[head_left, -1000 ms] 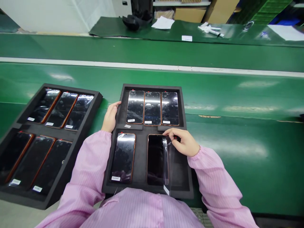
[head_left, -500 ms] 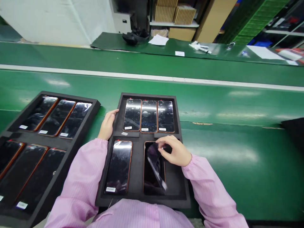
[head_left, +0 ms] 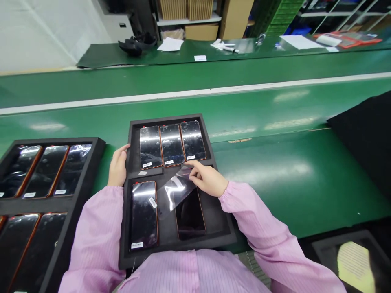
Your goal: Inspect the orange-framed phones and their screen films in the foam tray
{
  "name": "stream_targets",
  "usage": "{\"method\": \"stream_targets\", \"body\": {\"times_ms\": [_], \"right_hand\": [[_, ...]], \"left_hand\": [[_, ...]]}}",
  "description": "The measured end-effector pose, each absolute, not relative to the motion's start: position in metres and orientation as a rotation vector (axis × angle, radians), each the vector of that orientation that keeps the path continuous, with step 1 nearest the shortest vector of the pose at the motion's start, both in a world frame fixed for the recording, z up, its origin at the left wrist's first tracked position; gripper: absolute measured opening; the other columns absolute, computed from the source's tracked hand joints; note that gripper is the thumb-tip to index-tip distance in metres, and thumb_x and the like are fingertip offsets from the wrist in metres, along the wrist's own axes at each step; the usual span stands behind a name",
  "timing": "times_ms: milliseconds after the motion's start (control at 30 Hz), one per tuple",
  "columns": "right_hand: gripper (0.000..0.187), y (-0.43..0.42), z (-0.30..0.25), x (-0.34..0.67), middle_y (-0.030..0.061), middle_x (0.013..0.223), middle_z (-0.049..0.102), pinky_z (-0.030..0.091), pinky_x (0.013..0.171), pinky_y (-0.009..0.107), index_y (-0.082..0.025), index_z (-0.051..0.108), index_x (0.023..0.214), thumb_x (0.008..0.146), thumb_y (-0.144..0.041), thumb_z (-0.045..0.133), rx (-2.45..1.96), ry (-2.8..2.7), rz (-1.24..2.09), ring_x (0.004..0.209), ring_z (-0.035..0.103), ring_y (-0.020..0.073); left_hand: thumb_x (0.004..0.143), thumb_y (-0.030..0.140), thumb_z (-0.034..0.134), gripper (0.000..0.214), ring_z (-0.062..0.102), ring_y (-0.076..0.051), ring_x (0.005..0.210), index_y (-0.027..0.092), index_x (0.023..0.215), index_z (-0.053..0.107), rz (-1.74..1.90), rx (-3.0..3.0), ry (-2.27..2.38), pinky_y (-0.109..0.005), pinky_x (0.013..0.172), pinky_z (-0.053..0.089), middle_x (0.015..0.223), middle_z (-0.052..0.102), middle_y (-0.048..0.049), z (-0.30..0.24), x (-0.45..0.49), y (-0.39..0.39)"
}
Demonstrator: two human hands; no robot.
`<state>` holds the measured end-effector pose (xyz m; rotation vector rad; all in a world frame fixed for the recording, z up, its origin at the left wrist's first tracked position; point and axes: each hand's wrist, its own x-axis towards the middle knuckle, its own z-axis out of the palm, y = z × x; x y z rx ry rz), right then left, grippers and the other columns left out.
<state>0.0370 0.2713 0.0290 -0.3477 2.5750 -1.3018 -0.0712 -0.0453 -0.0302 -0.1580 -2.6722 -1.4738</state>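
My right hand [head_left: 208, 178] pinches the upper corner of a clear screen protector film [head_left: 174, 191], which slants down to the left with a small white label at its far end. Beneath the film's right part lies a phone [head_left: 191, 217] with a dark, glossy screen and orange edges. My left hand [head_left: 117, 167] grips the left rim of the black foam tray [head_left: 218, 240] that holds these phones. Left of the uncovered phone lies another phone [head_left: 143, 224], its film and label on. Three more phones [head_left: 172, 144] fill the tray's far compartment.
A second black tray [head_left: 80, 203] with several phones stands at the left on the green bench [head_left: 262, 175]. A black sheet-like object [head_left: 366, 134] rises at the right. Papers [head_left: 171, 44] and a white tool lie on the far ledge. A yellow pad [head_left: 356, 264] sits lower right.
My right hand has drawn the film up and left, off most of the phone's screen, and it now hangs partly over the gap between the phones. The view has swung right.
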Motion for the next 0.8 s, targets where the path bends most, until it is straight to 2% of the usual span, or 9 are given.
{"method": "stream_targets", "body": {"times_ms": [67,133,233,300,400,467,567,700,800], "right_hand": [[0.046,0.275,0.033,0.037,0.0008,0.085,0.071,0.043,0.069,0.027,-0.016,0.050,0.128,0.084,-0.007,0.057,-0.298,2.683,-1.200,0.066,0.061,0.0126],[0.028,0.281,0.037,0.038,0.0020,0.084,0.072,0.044,0.070,0.027,-0.016,0.060,0.110,0.083,-0.006,0.057,-0.301,2.751,-1.201,0.070,0.063,0.0141],[0.017,0.292,0.044,0.037,0.0030,0.084,0.071,0.047,0.068,0.026,-0.017,0.065,0.087,0.083,-0.005,0.053,-0.414,2.610,-1.472,0.075,0.065,0.0139],[0.013,0.300,0.047,0.034,0.0037,0.084,0.070,0.048,0.060,0.023,-0.016,0.066,0.087,0.085,-0.010,0.054,-0.440,2.346,-1.739,0.073,0.065,0.0132],[0.008,0.310,0.045,0.028,0.0027,0.077,0.067,0.042,0.046,0.020,-0.014,0.064,0.087,0.084,-0.022,0.062,-0.387,1.979,-2.032,0.055,0.057,0.0084],[0.014,0.312,0.040,0.024,0.0003,0.070,0.064,0.037,0.041,0.018,-0.013,0.063,0.085,0.081,-0.026,0.068,-0.370,1.810,-2.134,0.045,0.049,0.0048],[0.021,0.308,0.030,0.021,-0.0004,0.067,0.063,0.032,0.039,0.017,-0.013,0.062,0.084,0.079,-0.030,0.072,-0.370,1.689,-2.179,0.041,0.046,0.0036],[0.025,0.301,0.022,0.021,0.0007,0.069,0.065,0.034,0.040,0.017,-0.012,0.062,0.083,0.076,-0.033,0.075,-0.375,1.661,-2.181,0.042,0.047,0.0038],[0.030,0.303,0.019,0.020,-0.0008,0.068,0.064,0.030,0.038,0.016,-0.013,0.060,0.084,0.075,-0.037,0.076,-0.347,1.642,-2.225,0.041,0.044,0.0028]], "left_hand": [[0.098,0.039,0.035,0.045,0.044,-0.026,0.132,0.015,0.132,0.050,-1.420,-0.114,-2.639,-0.043,0.116,0.030,0.140,0.050,-0.0081,-0.025,-0.069,-0.043],[0.095,0.039,0.042,0.044,0.048,-0.026,0.128,0.017,0.131,0.052,-1.265,-0.126,-2.635,-0.042,0.111,0.037,0.136,0.053,-0.0104,-0.014,-0.062,-0.039],[0.091,0.041,0.049,0.046,0.047,-0.030,0.128,0.018,0.130,0.053,-0.890,-0.299,-2.679,-0.047,0.110,0.037,0.132,0.053,-0.0140,0.014,-0.041,-0.028],[0.093,0.041,0.046,0.042,0.051,-0.028,0.123,0.018,0.127,0.056,-0.780,-0.501,-2.755,-0.045,0.109,0.038,0.126,0.057,-0.0124,0.036,-0.021,-0.014],[0.097,0.039,0.039,0.035,0.060,-0.024,0.108,0.020,0.116,0.062,-0.664,-0.909,-3.016,-0.040,0.098,0.047,0.114,0.065,-0.0074,0.056,0.014,0.019],[0.098,0.035,0.038,0.038,0.062,-0.025,0.105,0.017,0.125,0.058,-0.424,-1.044,-3.170,-0.040,0.094,0.049,0.116,0.064,-0.0094,0.057,0.035,0.043],[0.097,0.035,0.039,0.050,0.062,-0.030,0.103,0.007,0.138,0.045,-0.115,-0.957,-3.263,-0.043,0.087,0.051,0.118,0.062,-0.0156,0.048,0.054,0.072],[0.096,0.042,0.040,0.056,0.060,-0.033,0.107,0.006,0.139,0.043,-0.176,-0.740,-3.295,-0.043,0.085,0.051,0.120,0.058,-0.0173,0.040,0.058,0.086],[0.090,0.041,0.048,0.052,0.055,-0.037,0.114,0.006,0.130,0.049,-0.590,-0.552,-3.368,-0.048,0.090,0.047,0.120,0.055,-0.0198,0.038,0.048,0.087]]}}
